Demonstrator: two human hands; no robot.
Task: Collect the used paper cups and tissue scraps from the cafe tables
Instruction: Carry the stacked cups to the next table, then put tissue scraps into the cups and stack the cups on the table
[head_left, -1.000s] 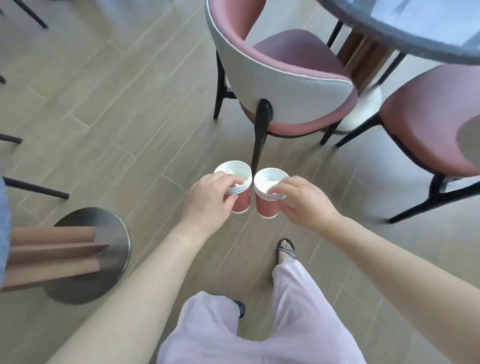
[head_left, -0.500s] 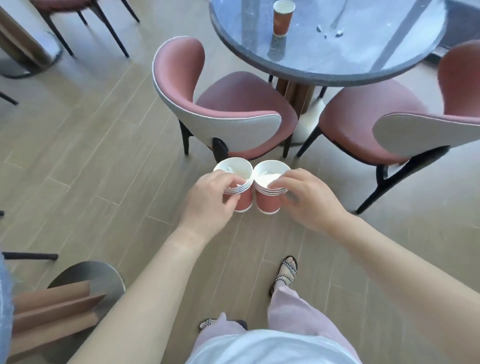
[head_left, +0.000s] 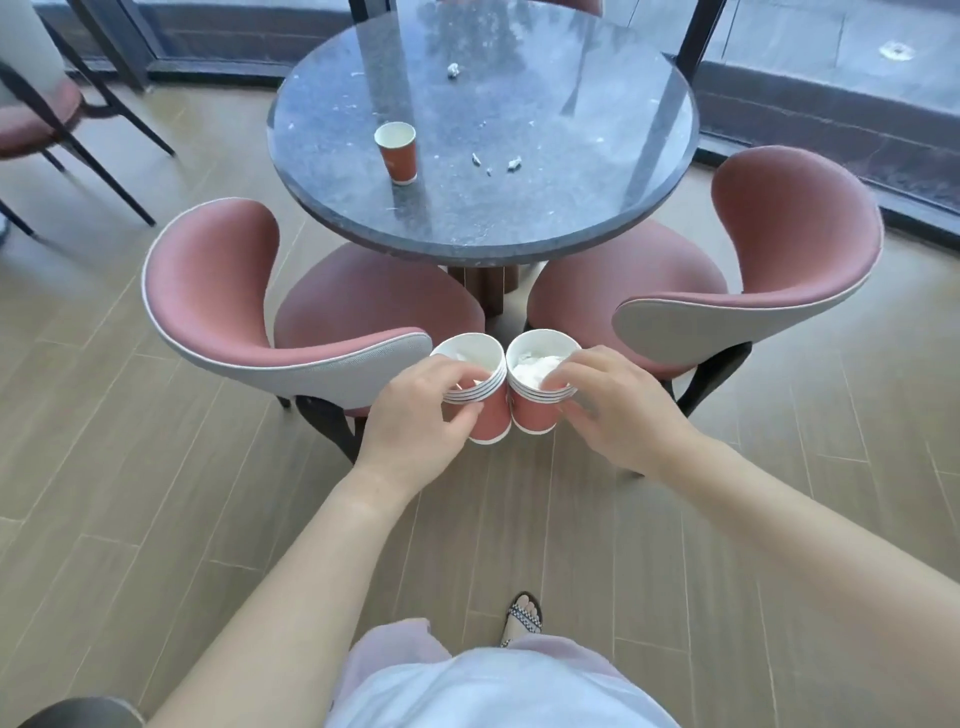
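Left hand (head_left: 415, 421) with grip clamped round a nested stack of red paper cups (head_left: 492, 423); right hand (head_left: 615, 410) likewise on a second red stack (head_left: 535, 415) holding white tissue (head_left: 535, 366). Stacks touch. Single red paper cup (head_left: 397, 153) and tissue scraps (head_left: 514, 164) on round dark table (head_left: 571, 208).

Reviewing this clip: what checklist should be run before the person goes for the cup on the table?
1. Left hand grips left stack: ok.
2. Right hand grips right stack, tissue inside: ok.
3. A hand free for the cup: not ok, both hold stacks.
4. Cup upright on table: ok.
5. Cup empty: cannot tell.
6. Scraps collected: not ok, several lie on table.
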